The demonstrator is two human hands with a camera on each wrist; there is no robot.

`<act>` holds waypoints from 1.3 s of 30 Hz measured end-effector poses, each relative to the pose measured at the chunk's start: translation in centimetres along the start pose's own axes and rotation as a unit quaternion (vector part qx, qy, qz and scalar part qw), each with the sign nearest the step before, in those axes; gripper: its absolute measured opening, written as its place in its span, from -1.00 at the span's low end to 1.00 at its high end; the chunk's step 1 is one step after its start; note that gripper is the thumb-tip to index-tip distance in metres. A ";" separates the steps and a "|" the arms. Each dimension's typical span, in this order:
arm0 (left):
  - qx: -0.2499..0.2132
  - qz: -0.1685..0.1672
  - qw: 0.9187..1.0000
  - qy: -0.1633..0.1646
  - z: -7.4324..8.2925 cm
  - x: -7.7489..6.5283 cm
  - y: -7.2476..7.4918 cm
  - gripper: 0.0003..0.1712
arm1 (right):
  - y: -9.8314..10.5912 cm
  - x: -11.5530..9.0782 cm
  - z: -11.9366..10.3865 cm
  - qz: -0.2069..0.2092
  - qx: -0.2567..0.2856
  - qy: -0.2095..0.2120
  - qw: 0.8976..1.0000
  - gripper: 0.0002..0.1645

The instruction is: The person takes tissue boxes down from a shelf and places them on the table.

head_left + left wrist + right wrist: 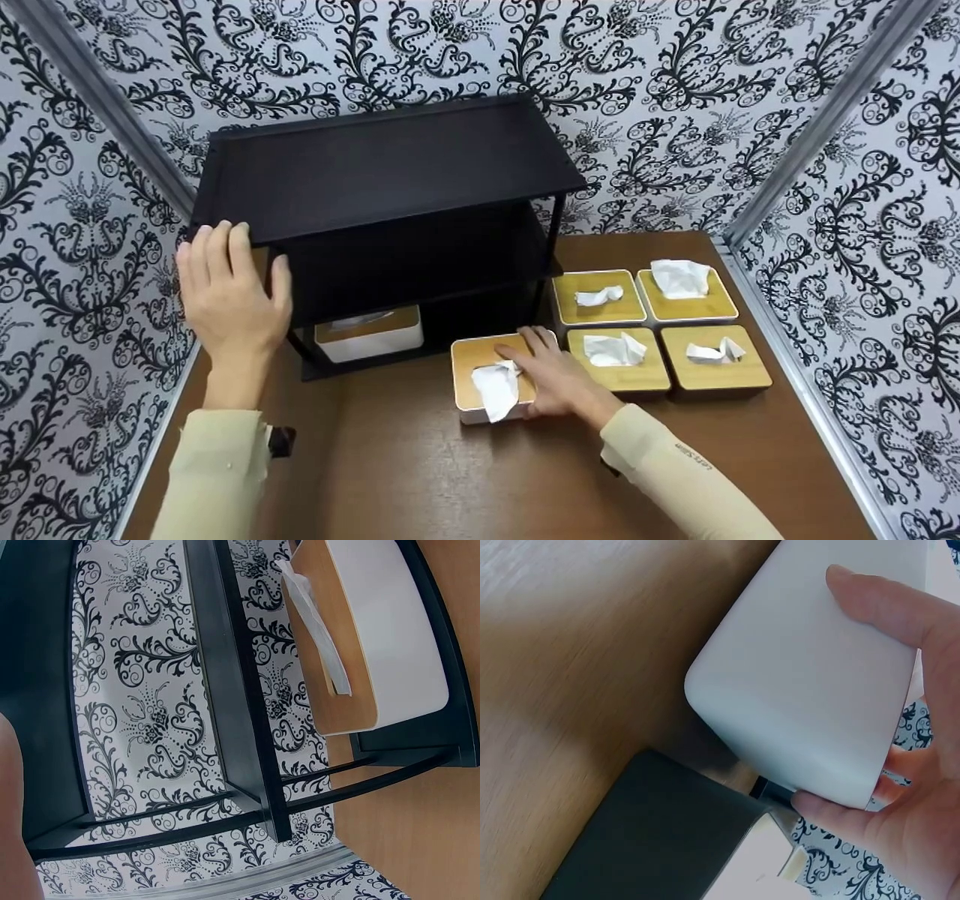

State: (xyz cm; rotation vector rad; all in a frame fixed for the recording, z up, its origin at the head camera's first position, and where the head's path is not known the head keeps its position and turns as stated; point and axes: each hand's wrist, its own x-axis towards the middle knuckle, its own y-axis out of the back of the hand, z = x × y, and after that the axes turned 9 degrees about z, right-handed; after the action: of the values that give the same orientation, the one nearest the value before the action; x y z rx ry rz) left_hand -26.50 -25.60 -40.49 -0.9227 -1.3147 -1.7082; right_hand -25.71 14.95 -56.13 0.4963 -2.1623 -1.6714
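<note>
My right hand (559,375) grips a tissue box (476,354) with a wooden lid and white sides, just in front of the black shelf rack (390,169). A white tissue hangs from its slot over the front edge. In the right wrist view, the thumb lies along the white side of this box (795,675) and other fingers are at its end. My left hand (234,304) rests at the rack's upper left corner, fingers stretched out over the edge. Another white-sided tissue box (375,341) stands on the lowest shelf at the left, also in the left wrist view (401,637).
Several dark-sided tissue boxes with wooden lids stand in two rows on the brown table (435,480), right of the rack. The nearest one (596,375) is close beside my right hand. Patterned walls (675,97) with metal frame bars enclose the table.
</note>
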 end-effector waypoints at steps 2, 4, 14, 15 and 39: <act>0.001 -0.001 1.000 0.001 0.0 0.0 0.0 -0.38 | 0.0 0.1 0.2 0.004 0.004 0.010 1.000 0.33; 0.003 -0.002 1.000 0.001 0.0 0.0 0.0 -0.38 | 0.0 0.2 0.4 0.005 0.001 0.021 1.000 0.34; 0.004 0.003 1.000 -0.007 0.0 0.0 0.0 -0.38 | 0.1 0.3 1.1 0.007 -0.005 0.043 0.999 0.31; 0.004 0.003 1.000 -0.007 0.0 0.0 0.0 -0.38 | 0.1 0.3 1.1 0.006 -0.005 0.041 0.999 0.31; -0.001 -0.003 1.000 0.000 0.0 0.0 0.0 -0.36 | 3.6 2.2 -4.1 0.035 0.014 0.046 0.998 -0.10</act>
State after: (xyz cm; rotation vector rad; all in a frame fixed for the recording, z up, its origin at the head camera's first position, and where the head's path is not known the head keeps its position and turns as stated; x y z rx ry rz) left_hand -26.48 -25.63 -40.50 -0.9199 -1.3167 -1.7138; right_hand -25.87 11.26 -51.52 0.4890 -2.1145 -1.5519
